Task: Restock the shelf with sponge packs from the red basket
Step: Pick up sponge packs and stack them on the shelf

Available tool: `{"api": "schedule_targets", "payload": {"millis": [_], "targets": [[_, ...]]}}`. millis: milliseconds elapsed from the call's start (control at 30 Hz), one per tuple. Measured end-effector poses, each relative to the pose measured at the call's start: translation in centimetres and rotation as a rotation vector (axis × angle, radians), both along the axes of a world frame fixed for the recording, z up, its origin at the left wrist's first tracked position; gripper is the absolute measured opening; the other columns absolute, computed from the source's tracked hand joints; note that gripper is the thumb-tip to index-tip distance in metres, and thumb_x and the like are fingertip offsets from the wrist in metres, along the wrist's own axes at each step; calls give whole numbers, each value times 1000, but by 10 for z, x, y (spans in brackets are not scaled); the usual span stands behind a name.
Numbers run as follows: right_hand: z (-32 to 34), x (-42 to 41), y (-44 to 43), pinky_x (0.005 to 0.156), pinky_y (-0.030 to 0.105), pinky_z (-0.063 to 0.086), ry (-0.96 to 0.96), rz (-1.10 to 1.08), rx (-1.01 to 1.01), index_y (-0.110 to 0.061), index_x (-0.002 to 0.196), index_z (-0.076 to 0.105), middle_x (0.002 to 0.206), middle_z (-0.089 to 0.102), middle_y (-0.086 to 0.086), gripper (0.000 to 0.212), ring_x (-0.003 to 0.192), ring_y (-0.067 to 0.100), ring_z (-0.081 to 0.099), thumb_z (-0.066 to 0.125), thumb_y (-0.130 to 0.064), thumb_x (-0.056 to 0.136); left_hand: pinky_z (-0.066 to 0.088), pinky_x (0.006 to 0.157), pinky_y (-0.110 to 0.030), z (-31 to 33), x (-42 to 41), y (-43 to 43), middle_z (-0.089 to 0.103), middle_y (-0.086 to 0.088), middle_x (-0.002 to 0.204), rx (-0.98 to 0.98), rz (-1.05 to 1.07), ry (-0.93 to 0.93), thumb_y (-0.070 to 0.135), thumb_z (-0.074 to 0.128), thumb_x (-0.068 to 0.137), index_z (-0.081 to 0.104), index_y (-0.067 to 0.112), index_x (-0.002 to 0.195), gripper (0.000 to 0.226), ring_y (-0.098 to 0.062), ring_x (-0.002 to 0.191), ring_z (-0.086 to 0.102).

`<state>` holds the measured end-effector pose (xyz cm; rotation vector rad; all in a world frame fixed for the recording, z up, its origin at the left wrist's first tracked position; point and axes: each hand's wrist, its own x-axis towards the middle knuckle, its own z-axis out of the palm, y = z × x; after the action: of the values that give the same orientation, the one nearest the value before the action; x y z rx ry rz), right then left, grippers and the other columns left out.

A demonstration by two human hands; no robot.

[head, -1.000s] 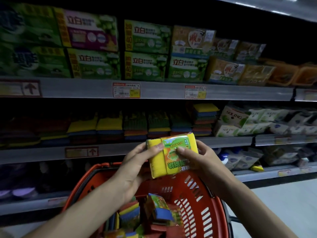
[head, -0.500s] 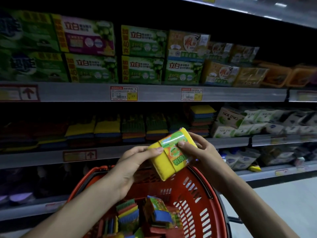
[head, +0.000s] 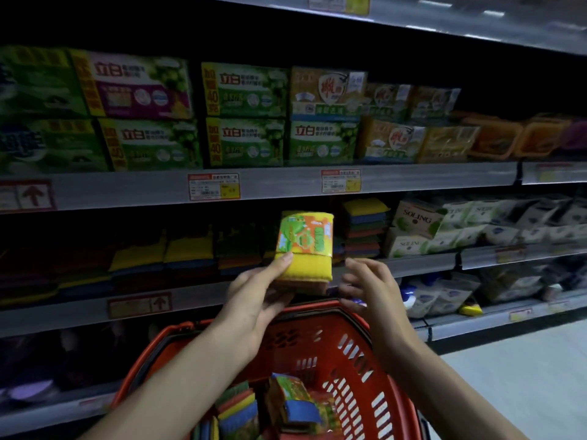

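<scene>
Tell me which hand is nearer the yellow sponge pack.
Left. The left hand holds the sponge pack from below, thumb on its front; the right hand hovers open just right of it.

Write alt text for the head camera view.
A person's left hand holds a yellow sponge pack up toward a shelf of stacked sponges, while the right hand hovers open beside it. A red basket holding more packs sits below.

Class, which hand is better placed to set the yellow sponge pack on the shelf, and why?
Left hand: it grips the sponge pack, up at the shelf; the right hand holds nothing.
</scene>
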<state>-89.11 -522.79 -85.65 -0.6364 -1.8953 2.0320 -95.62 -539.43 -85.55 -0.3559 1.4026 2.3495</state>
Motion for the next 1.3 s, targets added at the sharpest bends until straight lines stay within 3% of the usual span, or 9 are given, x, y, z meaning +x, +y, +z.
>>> {"api": "schedule_targets", "payload": {"millis": [133,333,467,567,767,933,1100,1200,1300], "targets": [[2,4,-6,94,42,58,39,67,83,-21,111,72,105,76,4,16,103,21,72,65,-16,97,59,90,-43,5,-10,17,74,-19,110,24,121,14,20,87,75,62,0,111,49,-27,102,72],[-1,-6,-9,98,35,56,90,80,264,-44,113,68,107,75,-18,39,108,-2,67,65,-9,95,60,78,-37,1,-24,36,73,-14,109,-74,186,64,29,88,78,64,6,104,42,-24,103,71],[-2,-15,-11,102,26,53,101,62,367,-47,128,62,116,71,-26,49,115,-7,63,63,-10,95,59,86,-40,-1,-31,46,76,-5,102,-262,184,138,49,89,72,72,12,101,51,-18,95,70],[-1,-24,-14,108,35,50,100,48,427,-33,146,55,131,67,-19,58,123,-5,58,63,-27,89,49,68,-29,2,-33,52,72,1,89,-362,240,171,52,83,78,72,12,95,45,-11,79,62],[10,-35,-10,88,36,50,55,52,421,-33,151,48,100,63,-46,65,112,6,54,62,-10,92,53,72,-35,3,-39,63,68,4,81,-432,275,236,54,78,83,65,20,79,36,-20,78,65],[5,-51,-4,107,46,51,32,-31,327,-30,153,45,148,55,-12,73,131,10,56,62,-25,82,39,61,-31,0,-41,70,56,-4,67,-472,250,313,29,60,98,64,3,79,33,-22,69,59],[2,-64,4,103,49,53,26,-55,219,-30,151,47,148,53,-6,79,126,18,61,64,-31,74,45,57,-24,-2,-46,78,65,6,71,-538,171,354,16,59,97,72,22,89,18,-12,65,59],[1,-66,5,104,49,52,13,-47,240,-29,152,46,149,52,-5,80,129,18,59,63,-32,75,41,46,-10,-5,-50,80,66,7,75,-557,156,368,13,59,97,73,16,113,22,-5,60,55],[-1,-68,6,107,49,50,0,-44,260,-29,153,45,152,51,-4,80,134,17,54,63,-32,75,42,48,-12,-8,-55,81,68,4,77,-554,159,380,10,61,95,73,17,115,25,-5,58,55]]}}
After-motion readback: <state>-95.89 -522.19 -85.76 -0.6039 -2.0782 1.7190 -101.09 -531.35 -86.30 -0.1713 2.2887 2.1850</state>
